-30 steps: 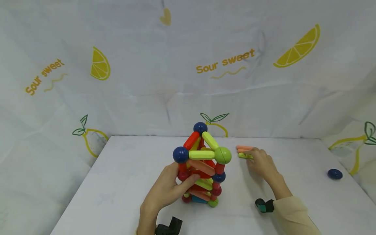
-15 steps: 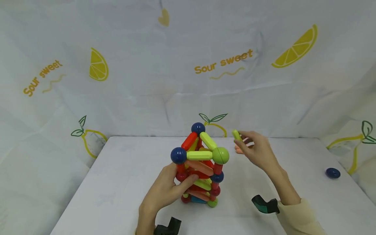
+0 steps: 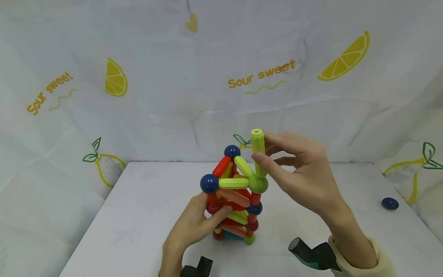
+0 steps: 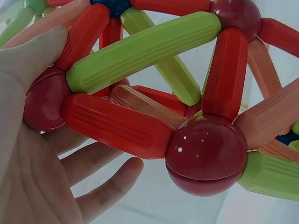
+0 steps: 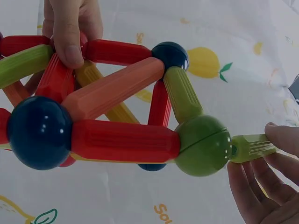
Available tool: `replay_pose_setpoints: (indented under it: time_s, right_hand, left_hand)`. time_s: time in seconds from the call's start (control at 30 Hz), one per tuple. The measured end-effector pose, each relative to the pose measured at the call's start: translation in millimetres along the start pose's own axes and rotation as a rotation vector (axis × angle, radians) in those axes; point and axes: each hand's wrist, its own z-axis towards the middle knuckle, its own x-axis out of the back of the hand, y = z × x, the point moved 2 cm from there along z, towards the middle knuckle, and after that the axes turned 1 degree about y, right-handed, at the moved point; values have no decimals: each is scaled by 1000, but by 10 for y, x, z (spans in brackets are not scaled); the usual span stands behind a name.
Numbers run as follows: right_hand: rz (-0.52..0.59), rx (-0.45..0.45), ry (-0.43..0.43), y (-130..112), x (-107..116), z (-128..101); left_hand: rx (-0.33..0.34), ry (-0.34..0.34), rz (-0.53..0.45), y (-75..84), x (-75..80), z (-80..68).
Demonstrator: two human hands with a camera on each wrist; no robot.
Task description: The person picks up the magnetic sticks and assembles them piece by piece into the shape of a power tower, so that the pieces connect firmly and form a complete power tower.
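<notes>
A tower of coloured rods and balls (image 3: pixel 233 183) stands upright on the table. My left hand (image 3: pixel 197 223) grips its left side, the thumb across a red ball and rods; in the left wrist view the other fingers reach round behind a dark red ball (image 4: pixel 46 100). Between thumb and fingers my right hand (image 3: pixel 301 169) pinches a yellow-green rod (image 3: pixel 258 148), held upright over the green ball (image 3: pixel 258 184) at the tower's top right corner. In the right wrist view the rod's end meets the green ball (image 5: pixel 204 145) or nearly so. Blue balls (image 3: pixel 232 152) top the other corners.
A dark blue ball-like piece (image 3: pixel 390 203) lies at the right side of the white table (image 3: pixel 138 215). Behind the table hangs a white cloth (image 3: pixel 155 96) printed with lemons and words. The right hand hides the spot where the loose rods lay.
My right hand has picked up a yellow-green rod from the loose rods at the back right and brought it left to the tower's green top ball. The left hand keeps its grip.
</notes>
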Motion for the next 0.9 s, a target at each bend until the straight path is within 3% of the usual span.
replay_pose_setpoints:
  time_s: [0.43,0.6,0.7,0.77,0.9]
  right_hand:
    - [-56,46,-84,1,-131,7]
    - [-72,13,-33,90,-68,-12]
    - [-94,-7,49,370,29,-13]
    - [-173,-26,67,689,74,-29]
    - [-401,-122,-62,1481,102,-185]
  left_hand:
    - [1,-4,3,2,2,-3]
    - [13,0,-3,12,-4,-4]
    - [4,2,-13,20,-11,1]
    - [4,3,-19,21,-12,2]
    - [15,5,-12,12,-8,-3]
